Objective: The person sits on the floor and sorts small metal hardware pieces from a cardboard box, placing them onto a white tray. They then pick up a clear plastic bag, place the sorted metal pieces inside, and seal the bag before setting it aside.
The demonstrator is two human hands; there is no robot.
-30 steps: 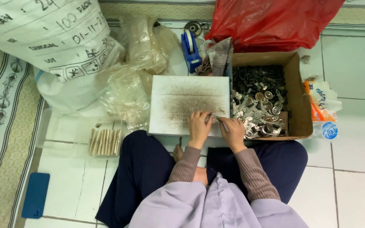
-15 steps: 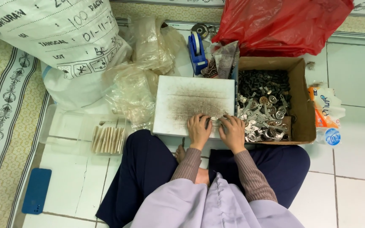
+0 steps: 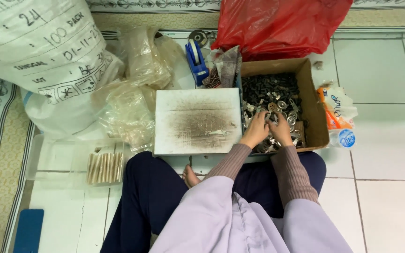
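You wear a pale lilac top over brown ribbed sleeves that end at your wrists, dark navy trousers, and no shoes: one foot is bare.

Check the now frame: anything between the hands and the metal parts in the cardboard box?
Nothing visible. The left hand and right hand are already inside the open cardboard box, resting on the small metal parts. The white board lies beside the box, not across it.
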